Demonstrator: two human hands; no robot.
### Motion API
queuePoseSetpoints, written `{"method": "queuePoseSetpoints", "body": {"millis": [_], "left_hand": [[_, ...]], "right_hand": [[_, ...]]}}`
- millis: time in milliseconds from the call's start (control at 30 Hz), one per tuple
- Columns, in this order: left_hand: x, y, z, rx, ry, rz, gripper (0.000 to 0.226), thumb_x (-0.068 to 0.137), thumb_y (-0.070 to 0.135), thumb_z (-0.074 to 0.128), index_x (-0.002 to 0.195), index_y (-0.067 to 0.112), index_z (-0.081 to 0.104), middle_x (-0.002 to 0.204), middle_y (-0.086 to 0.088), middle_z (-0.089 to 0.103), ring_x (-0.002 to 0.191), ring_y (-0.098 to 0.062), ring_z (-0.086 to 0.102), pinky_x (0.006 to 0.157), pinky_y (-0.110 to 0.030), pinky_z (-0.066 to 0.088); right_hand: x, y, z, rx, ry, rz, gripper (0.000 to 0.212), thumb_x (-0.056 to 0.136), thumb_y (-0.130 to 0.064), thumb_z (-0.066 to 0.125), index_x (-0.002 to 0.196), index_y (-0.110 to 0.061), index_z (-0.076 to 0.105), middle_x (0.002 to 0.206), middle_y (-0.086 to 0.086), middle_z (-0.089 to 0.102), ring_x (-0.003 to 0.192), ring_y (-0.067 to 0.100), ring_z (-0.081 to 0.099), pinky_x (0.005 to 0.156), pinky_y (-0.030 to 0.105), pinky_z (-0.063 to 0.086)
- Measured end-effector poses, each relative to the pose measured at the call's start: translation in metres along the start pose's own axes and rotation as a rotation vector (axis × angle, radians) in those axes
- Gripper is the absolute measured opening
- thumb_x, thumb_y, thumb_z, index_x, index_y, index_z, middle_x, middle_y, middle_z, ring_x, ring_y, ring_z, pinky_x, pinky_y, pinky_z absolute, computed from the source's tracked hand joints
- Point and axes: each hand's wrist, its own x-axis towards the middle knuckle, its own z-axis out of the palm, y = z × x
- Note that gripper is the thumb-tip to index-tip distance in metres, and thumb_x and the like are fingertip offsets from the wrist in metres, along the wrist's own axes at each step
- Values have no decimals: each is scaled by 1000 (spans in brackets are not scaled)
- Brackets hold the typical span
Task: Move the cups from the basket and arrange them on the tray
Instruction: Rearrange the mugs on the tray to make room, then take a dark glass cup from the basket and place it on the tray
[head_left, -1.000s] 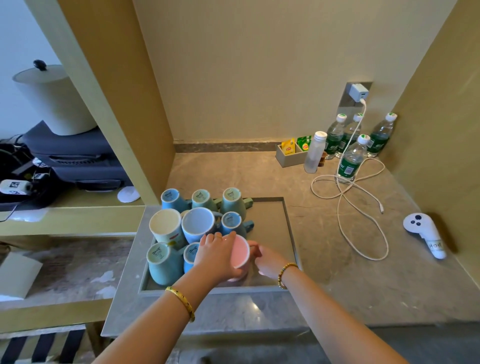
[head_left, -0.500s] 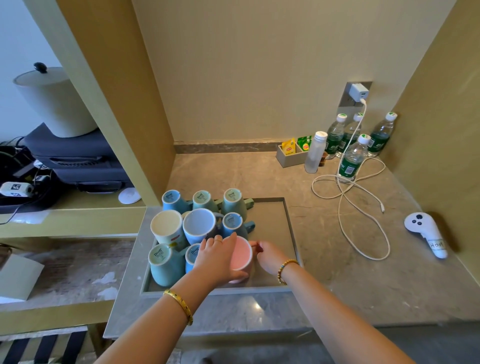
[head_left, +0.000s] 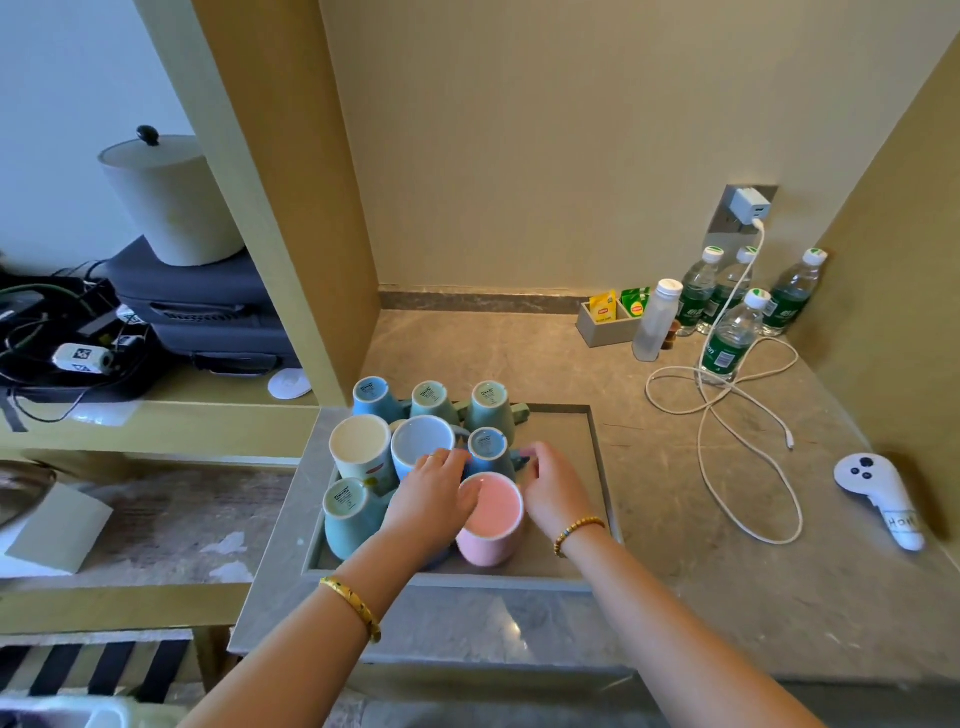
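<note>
Several cups stand upside down, packed on the left of the grey recessed tray (head_left: 566, 431). At the back are a blue cup (head_left: 371, 397) and two green cups (head_left: 434, 400) (head_left: 491, 402). In front of them stand a cream cup (head_left: 361, 449), a light blue cup (head_left: 421, 444), a dark blue cup (head_left: 488, 448) and a teal cup (head_left: 345, 512). The pink cup (head_left: 493, 514) rests at the front of the tray. My left hand (head_left: 434, 499) grips its left rim. My right hand (head_left: 553, 488) is beside its right side, fingers apart near the dark blue cup's handle.
A wooden partition (head_left: 311, 260) rises just left of the tray. On the stone counter to the right lie a white cable (head_left: 727, 415), several water bottles (head_left: 727, 338), a tea-bag box (head_left: 608, 322) and a white controller (head_left: 883, 499).
My right hand has come off the pink cup and shifted up and right, fingers spreading. My left hand slid off the cup's top to its left rim.
</note>
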Motion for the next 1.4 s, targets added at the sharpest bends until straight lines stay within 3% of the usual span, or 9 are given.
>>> {"method": "queuePoseSetpoints", "body": {"millis": [167,333,633,800,933,1167,1267,1400], "left_hand": [[-11,-27,-29,-94,122,-102,26,94,23,46,117,13,54,118,-8,58,109,-26,51,85,-38,44],[-49,-81,-52,-121,218,-247,24,95,23,43,113,14,57,112,-7,61,104,-24,53,84,-35,46],[-154,-211,-80,-114,318,-540,27,96,22,39,116,15,56,118,-4,58,103,-21,56,82,-32,47],[-226,-290,-94,-131,309,-658,24,96,23,41,113,16,57,112,-5,59,97,-22,56,81,-32,49],[-284,-346,-97,-140,275,-772,27,96,22,40,117,17,56,118,-5,58,101,-22,57,80,-32,49],[-365,-411,-71,-234,91,-981,44,97,30,39,139,17,36,137,-9,46,116,-26,51,91,-35,46],[-385,-427,-55,-294,25,-1038,53,97,39,37,144,16,28,143,-10,41,122,-27,48,97,-36,44],[-402,-454,-31,-341,-42,-1081,55,97,35,41,146,19,23,144,-11,39,119,-27,51,95,-36,47]], "right_hand": [[-5,-49,25,-1,-40,-231,22,94,-13,42,104,-13,61,110,7,64,102,24,58,84,33,45],[-23,-98,74,-39,-175,-420,18,95,-20,45,100,-15,62,100,8,68,93,27,62,79,37,48],[-75,-185,211,-162,-458,-691,25,97,-13,38,112,-12,59,111,10,65,98,27,60,73,27,40],[-122,-228,295,-196,-616,-745,27,96,-9,38,115,-10,57,121,8,59,105,24,57,89,32,46],[-156,-251,357,-245,-724,-754,28,96,-12,37,117,-11,55,121,9,55,107,25,55,91,36,47],[-200,-256,447,-385,-929,-720,32,97,-14,33,127,-13,46,131,7,47,112,23,50,90,32,45],[-204,-253,482,-465,-1016,-661,35,98,-14,32,131,-13,42,136,8,41,119,23,46,98,37,44],[-204,-242,524,-557,-1074,-573,38,99,-17,33,137,-11,36,142,10,38,125,24,43,103,39,40]]}}
